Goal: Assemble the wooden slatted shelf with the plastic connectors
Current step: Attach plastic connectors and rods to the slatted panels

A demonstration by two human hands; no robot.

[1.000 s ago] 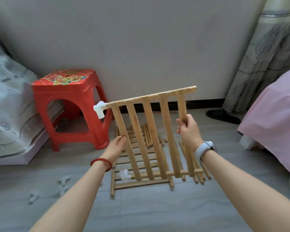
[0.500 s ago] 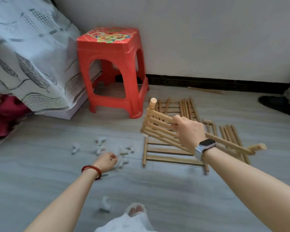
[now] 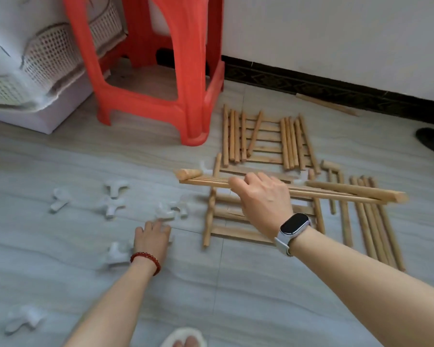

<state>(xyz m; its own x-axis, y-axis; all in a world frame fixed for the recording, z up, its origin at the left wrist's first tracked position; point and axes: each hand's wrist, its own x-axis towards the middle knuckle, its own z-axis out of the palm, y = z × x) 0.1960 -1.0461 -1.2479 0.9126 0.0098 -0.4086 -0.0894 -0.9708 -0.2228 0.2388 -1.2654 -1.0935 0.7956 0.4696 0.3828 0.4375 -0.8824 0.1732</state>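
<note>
right hand (image 3: 263,199) grips the light, stiff pale wooden slatted panel (image 3: 336,192) mid-rail; left hand (image 3: 152,236) reaches, fingers loose, toward a small white plastic connector (image 3: 171,210).

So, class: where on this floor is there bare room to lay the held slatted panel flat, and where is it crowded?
Free: the grey floor between the two forearms, below the flat panel. Crowded: white connectors scattered round the left hand, and loose rods right of the right hand, which grips the slatted panel.
</note>
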